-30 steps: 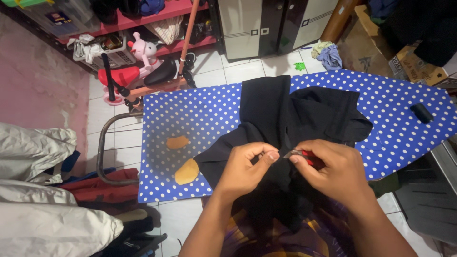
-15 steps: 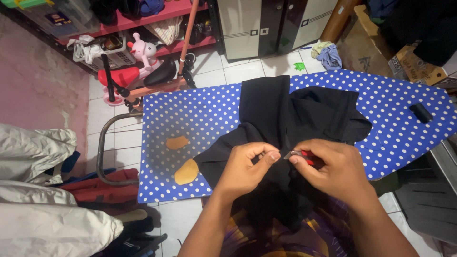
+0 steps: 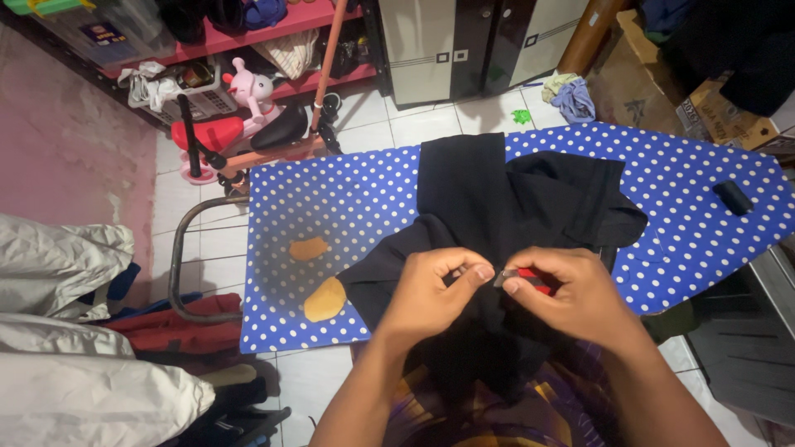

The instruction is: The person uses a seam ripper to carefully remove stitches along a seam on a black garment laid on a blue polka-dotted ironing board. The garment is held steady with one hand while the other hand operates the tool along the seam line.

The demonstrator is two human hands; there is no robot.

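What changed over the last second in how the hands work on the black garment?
The right hand, gripping a small red-handled tool, shifted slightly left, so its tip now almost meets the left hand's fingertips, which pinch the black garment. Nothing was taken up or let go. The polka-dot ironing board and garment stayed put.

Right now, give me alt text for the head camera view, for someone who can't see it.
Two bare hands work a black garment on a blue ironing board with white dots: the left hand pinches the cloth while the right hand holds a small red-handled tool to it. Around the board are white floor tiles, a pink toy ride-on and piled clothes.
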